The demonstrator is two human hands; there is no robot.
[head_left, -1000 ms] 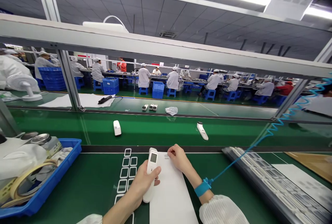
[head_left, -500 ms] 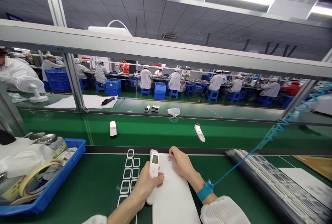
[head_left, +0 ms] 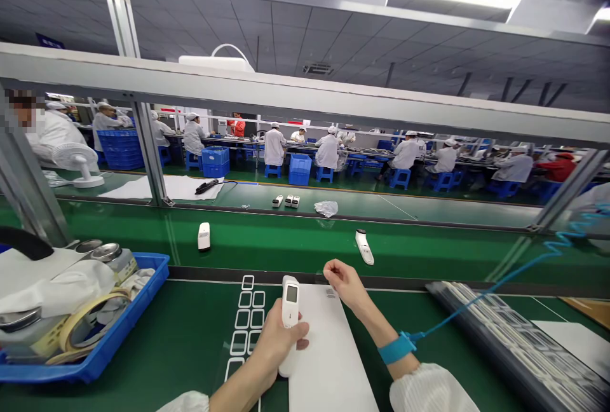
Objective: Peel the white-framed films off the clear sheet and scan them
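Note:
My left hand is wrapped round a white infrared thermometer, held upright with its small grey screen facing me. Beneath it lies a white board. Over the board's far right corner, my right hand has thumb and fingertips pinched together. A faint see-through edge shows at these fingertips, too unclear to name. A blue wrist strap with a coiled cord circles my right wrist. White rounded frame-shaped stickers lie in two columns left of the thermometer.
Two more thermometers lie on the green belt, one left and one right. A blue tray of tape and tins sits left. At right stands a dark rack of frame-like pieces. Co-workers sit in the background.
My right hand has lifted away from the board's corner, moving up and right. The left hand still grips the thermometer. The whole view has shifted slightly.

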